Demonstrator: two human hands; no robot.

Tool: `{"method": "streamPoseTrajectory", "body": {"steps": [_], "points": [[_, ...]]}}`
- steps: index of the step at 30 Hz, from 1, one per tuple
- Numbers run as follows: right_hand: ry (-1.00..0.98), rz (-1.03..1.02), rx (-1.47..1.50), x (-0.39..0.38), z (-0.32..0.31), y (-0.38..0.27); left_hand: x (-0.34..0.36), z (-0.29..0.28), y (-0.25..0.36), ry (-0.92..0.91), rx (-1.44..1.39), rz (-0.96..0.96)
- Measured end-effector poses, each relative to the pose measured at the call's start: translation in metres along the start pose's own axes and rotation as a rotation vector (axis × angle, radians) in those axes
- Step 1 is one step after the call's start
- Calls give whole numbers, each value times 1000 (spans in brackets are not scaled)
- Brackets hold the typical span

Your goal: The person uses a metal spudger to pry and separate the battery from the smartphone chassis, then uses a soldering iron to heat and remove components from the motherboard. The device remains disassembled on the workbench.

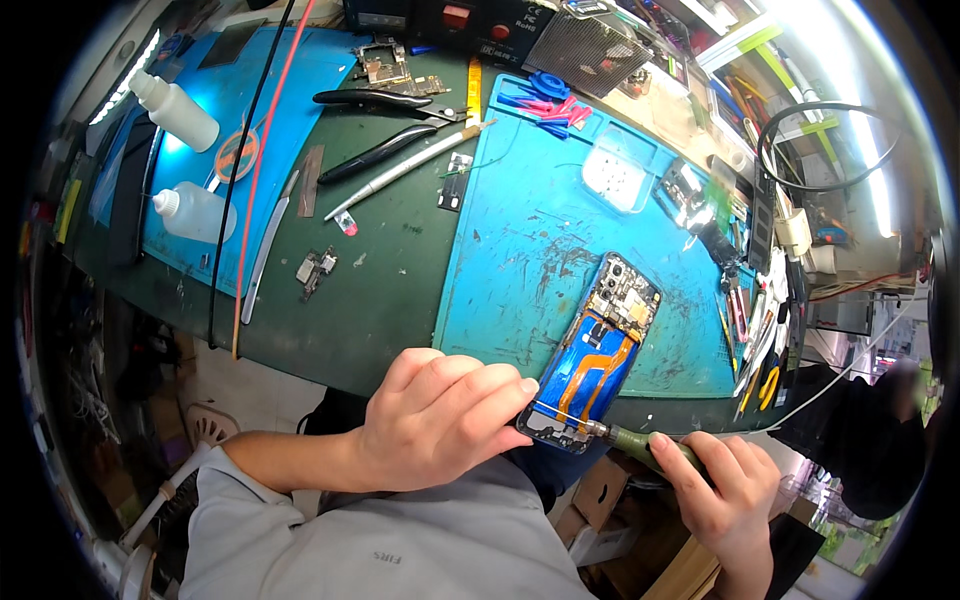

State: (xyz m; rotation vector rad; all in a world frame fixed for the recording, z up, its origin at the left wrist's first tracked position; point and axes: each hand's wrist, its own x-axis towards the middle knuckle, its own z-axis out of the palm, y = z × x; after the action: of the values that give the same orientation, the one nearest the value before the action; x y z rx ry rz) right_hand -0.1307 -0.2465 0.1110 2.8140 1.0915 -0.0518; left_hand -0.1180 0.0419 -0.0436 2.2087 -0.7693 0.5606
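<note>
An opened phone [607, 345] lies tilted at the near edge of the blue mat, its back cover off. Circuit parts and camera rings show at its far end, and orange flex cables run over a blue middle. My left hand [440, 415] is closed at the phone's lower left corner, thumb and fingers at its edge. From the right, my right hand [722, 485] grips a green-handled screwdriver [632, 441]. Its metal tip end and a thin shaft lie across the phone's lower end, pointing toward my left fingers. Where the very tip touches is hard to make out.
The blue mat [520, 240] carries a clear tray [615, 175] and pink and blue picks [550, 108]. Cutters [380, 150], a metal pen-like tool [400, 172] and board pieces [315, 270] lie left. Bottles [200, 212] stand beyond hanging cords [255, 180]. Hand tools [765, 330] crowd the right.
</note>
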Motion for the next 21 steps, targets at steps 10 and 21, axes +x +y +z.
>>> {"method": "streamPoseTrajectory", "body": {"steps": [10,21], "points": [[-5,-17,26,-3,1,-2,-1,1,0,11,10,-7],[69,44,162,-10,11,-3,3,-7,0,-15,-98,62]]}}
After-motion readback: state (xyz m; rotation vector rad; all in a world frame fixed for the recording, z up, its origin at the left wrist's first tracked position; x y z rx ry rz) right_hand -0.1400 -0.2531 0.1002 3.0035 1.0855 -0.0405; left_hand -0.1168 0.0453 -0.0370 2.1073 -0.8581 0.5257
